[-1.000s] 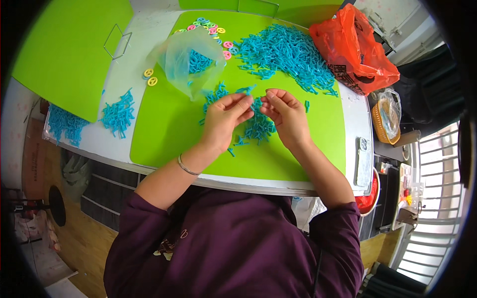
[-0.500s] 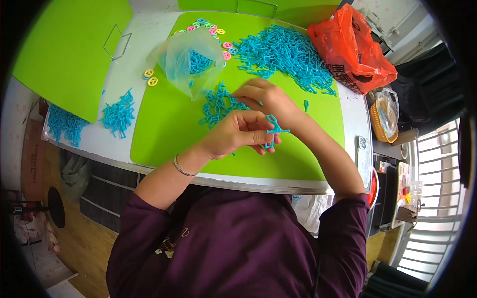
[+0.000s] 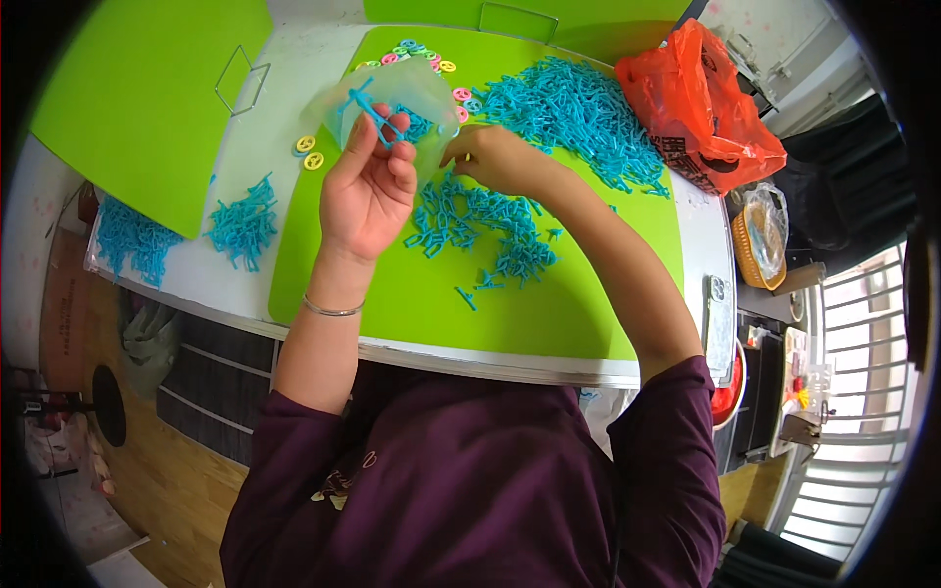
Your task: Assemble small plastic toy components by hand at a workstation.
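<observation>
Raised over the mouth of a translucent plastic bag, my left hand pinches a light-blue plastic piece with thin arms and a looped part. More blue pieces show inside the bag. My right hand reaches to the bag's right side, its curled fingers pinching the bag's edge; the fingertips are partly hidden. Just below that hand, a loose heap of blue plastic pieces spreads over the green mat. A single blue piece lies apart, nearer me.
A large blue pile lies at the back right beside a red plastic bag. Colored rings surround the translucent bag, with yellow ones at its left. A smaller blue pile sits on the white table. A phone lies at the right edge.
My left hand has moved up and left to the bag, carrying the blue piece. My right hand has shifted slightly up and left from the heap to the bag. More of the heap is visible.
</observation>
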### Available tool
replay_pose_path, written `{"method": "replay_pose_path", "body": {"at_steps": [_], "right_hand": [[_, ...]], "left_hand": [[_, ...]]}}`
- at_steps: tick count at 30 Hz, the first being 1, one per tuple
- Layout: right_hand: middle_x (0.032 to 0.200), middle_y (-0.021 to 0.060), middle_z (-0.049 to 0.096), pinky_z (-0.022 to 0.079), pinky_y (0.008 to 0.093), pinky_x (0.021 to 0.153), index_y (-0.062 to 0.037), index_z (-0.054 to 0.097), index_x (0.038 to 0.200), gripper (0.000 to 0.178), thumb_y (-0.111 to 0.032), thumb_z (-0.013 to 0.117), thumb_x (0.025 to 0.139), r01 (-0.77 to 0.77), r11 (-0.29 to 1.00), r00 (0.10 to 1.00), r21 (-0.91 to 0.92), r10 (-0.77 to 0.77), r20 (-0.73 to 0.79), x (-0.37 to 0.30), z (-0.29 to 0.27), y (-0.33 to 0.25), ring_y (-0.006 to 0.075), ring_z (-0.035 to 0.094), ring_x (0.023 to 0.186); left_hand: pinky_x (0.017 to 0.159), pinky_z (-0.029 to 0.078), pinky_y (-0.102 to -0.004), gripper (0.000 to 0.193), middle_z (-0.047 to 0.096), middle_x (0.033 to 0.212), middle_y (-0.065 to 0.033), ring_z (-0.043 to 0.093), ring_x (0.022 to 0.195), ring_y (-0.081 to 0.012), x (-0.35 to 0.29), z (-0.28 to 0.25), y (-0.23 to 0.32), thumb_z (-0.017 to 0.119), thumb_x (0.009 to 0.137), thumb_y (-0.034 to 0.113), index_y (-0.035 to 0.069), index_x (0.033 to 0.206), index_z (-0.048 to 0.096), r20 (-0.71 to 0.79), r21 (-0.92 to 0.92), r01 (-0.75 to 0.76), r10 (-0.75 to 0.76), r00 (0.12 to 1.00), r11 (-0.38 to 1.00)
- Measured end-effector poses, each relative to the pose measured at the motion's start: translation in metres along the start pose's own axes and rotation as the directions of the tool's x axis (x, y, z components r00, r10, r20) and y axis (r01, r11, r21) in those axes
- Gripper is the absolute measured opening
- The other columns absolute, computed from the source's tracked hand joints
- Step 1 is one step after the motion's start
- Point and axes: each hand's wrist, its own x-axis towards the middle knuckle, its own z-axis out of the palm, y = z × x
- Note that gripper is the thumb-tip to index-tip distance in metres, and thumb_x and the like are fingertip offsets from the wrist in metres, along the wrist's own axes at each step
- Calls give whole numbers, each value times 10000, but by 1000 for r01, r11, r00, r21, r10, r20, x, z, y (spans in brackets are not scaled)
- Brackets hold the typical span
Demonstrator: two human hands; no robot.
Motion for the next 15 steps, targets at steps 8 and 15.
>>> {"method": "replay_pose_path", "body": {"at_steps": [8,15], "right_hand": [[828,128,596,483,362,711,-55,644,825,109,-54,609,722,125,980,992,-153,-118,55,-13,-2,-4,285,597,833],[814,51,621,469,247,668,-15,589,850,63,-62,613,817,-257,805,957,534,287,27,-84,-17,-21,122,592,721]], "left_hand": [[629,543,-240,174,636,958,-107,639,747,-180,2,-6,-7,546,892,165,56,1019,592,-51,79,26,-22,998,997],[678,544,-239,150,632,938,-102,642,768,-175,3,-11,-42,585,863,114,41,994,592,-281,420,221,-105,954,880]]}}
